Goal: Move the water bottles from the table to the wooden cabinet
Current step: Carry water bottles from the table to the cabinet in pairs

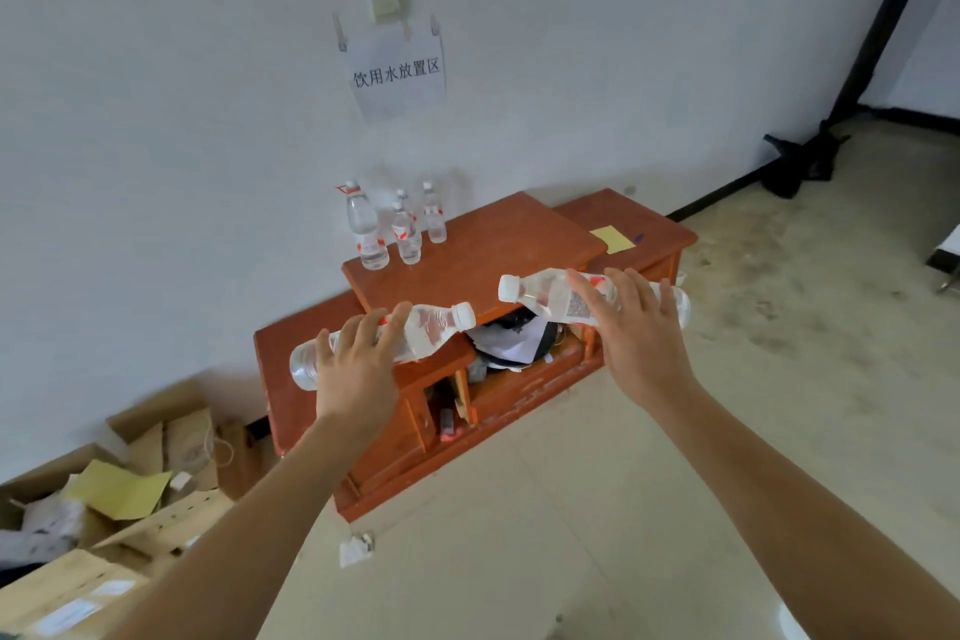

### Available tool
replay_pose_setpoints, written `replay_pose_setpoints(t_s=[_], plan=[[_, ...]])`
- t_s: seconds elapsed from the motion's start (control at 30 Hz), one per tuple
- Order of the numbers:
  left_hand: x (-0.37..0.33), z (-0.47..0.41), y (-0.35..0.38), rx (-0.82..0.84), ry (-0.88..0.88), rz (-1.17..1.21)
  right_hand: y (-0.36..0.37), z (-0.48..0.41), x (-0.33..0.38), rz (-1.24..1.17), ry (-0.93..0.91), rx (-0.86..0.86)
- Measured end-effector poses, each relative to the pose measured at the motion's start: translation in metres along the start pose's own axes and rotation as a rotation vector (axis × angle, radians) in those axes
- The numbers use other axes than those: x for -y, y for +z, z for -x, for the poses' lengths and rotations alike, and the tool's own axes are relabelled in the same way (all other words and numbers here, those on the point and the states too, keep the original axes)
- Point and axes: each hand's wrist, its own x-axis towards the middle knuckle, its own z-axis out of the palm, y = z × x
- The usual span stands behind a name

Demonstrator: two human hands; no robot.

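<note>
While both arms reach out in front of me, the biggest thing in view is the plain white wall [182,120], with a paper sign [397,75] taped up on it carrying printed characters. Below that sits the wooden cabinet [483,244], reddish-orange, low and stepped, with an open middle section stuffed with papers and dark clutter [511,335]. Off to the lower left there's a heap of cardboard boxes [104,509] with a yellow sheet lying on top. A black bag [800,161] is slumped by the far corner on the right.

Now the hands. My left hand [358,369] is wrapped around a water bottle [415,333] held sideways, cap pointing right, hovering in front of the cabinet's lower left shelf. My right hand [634,327] is clamped on a second bottle [550,294], also sideways, cap pointing left, above the open middle section. The two caps nearly face each other, not touching.

Three standing bottles [408,234] are already on the cabinet's raised top near the wall, upright and close together. A yellow sticky note [613,239] lies on the right-hand top.
</note>
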Motion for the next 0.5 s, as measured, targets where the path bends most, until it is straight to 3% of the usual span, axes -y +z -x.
replay_pose_setpoints(t_s=[0.23, 0.5], plan=[[0.035, -0.143, 0.026, -0.109, -0.140, 0.205, 0.052, -0.185, 0.009, -0.029, -0.090, 0.064], [0.121, -0.292, 0.125, -0.159, -0.294, 0.475, 0.162, -0.362, 0.058, -0.056, -0.145, 0.098]])
